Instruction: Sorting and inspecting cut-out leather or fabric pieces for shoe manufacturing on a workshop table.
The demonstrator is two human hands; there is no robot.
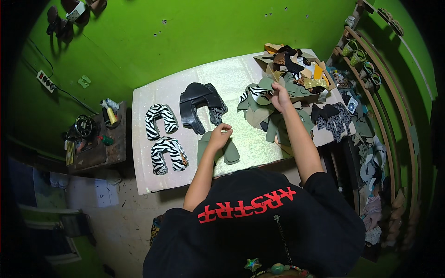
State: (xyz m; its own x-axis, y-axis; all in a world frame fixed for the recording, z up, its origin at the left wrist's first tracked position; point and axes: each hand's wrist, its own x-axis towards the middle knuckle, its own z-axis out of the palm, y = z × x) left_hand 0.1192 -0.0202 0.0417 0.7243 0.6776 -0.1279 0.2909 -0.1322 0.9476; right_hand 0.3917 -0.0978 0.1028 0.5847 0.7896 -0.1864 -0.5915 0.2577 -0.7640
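My right hand [280, 98] is over a loose pile of cut pieces [257, 113] in olive green, beige and zebra print. Its fingertips pinch the edge of an olive-green cut piece [265, 84]. My left hand [220, 135] hovers at the top of an olive-green U-shaped stack [231, 152], fingers loosely curled and apart from the thumb, with nothing visible between them. Beyond it lie black U-shaped pieces [200, 99], with a grey patterned stack [217, 111] partly under them. Two zebra-print U-shaped stacks [161, 121] lie to the left.
An open cardboard box [330, 79] full of mixed scraps stands at the table's far right. Grey patterned and black cutouts [331, 121] lie near the right edge. Left of the pale table [143, 183], a small dark stand [99, 155] carries thread cones [111, 113]. A wooden rack [387, 92] lines the right wall.
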